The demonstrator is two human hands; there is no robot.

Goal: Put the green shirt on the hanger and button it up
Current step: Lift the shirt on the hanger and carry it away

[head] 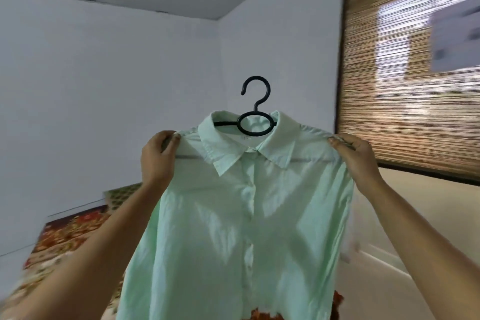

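A pale green shirt (233, 228) hangs on a black hanger (255, 122) held up in the air in front of me. The hook and ring of the hanger stick out above the collar; its bar shows faintly through the cloth. The front placket is closed, with buttons visible down the middle. My left hand (157, 158) grips the shirt's left shoulder over the hanger end. My right hand (355, 156) grips the right shoulder the same way. The shirt's lower hem runs out of view at the bottom.
A bed with a red and orange flowered cover (67, 239) lies below at the left. White walls stand behind. A woven bamboo blind (405, 73) covers a window at the right, with a pale ledge under it.
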